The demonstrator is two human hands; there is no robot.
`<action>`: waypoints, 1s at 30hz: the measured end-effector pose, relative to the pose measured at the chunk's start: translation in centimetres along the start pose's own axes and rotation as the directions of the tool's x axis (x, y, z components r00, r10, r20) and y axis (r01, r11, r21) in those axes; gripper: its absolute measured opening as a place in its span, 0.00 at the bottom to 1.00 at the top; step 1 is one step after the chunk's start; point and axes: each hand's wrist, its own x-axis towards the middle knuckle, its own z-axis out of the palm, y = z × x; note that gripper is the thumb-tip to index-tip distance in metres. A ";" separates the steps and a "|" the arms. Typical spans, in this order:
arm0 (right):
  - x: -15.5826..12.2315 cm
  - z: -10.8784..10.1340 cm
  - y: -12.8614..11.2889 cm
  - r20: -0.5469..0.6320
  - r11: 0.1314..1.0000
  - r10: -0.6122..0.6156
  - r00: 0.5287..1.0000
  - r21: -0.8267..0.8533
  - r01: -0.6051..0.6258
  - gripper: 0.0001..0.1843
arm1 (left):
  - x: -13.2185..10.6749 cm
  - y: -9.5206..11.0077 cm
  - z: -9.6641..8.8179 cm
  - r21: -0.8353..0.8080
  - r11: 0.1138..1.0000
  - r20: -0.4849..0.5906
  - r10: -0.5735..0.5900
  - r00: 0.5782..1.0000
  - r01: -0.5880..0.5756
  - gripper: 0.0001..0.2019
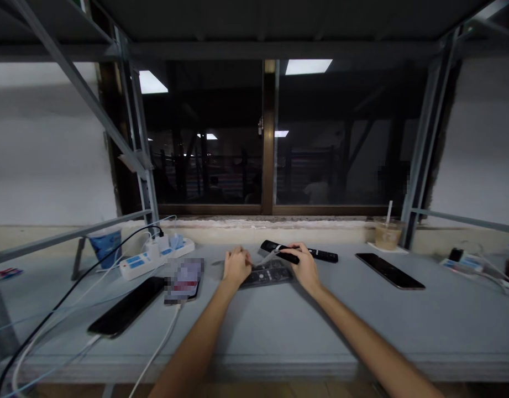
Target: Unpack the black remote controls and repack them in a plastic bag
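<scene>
My right hand is closed on a black remote control, held tilted above the tabletop. A thin, see-through plastic strip stretches from that remote toward my left hand, whose fingers are pinched together on its other end. Below and between my hands lies a second remote with its buttons up, apparently in a clear sleeve. Just behind my right hand rests another black remote, partly covered by the hand.
On the grey table, a dark phone and a lit phone with cables lie left, near a white power strip and blue cup. Another phone and a drink cup stand right. Metal posts frame both sides.
</scene>
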 end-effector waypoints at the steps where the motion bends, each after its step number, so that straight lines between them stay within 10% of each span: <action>1: 0.0 0.0 0.0 -0.012 1.000 -0.002 1.000 0.007 0.002 0.14 | 0.0 0.1 0.0 0.005 1.000 0.005 -0.003 1.000 0.003 0.08; 17: 0.7 -0.4 0.4 -0.215 0.989 -0.038 0.976 0.134 0.068 0.13 | 0.1 1.0 -0.6 0.112 0.993 -0.092 0.054 0.994 -0.044 0.17; 25: 1.4 -0.2 0.4 -0.301 0.865 0.319 0.899 0.480 -0.146 0.20 | 0.1 0.8 -0.7 -0.073 0.979 -0.174 0.176 0.969 -0.191 0.22; 30: 1.4 -0.3 0.1 -0.243 0.816 0.412 0.878 0.527 -0.237 0.23 | 0.0 1.0 -0.2 -0.112 0.970 -0.033 0.213 0.977 -0.215 0.24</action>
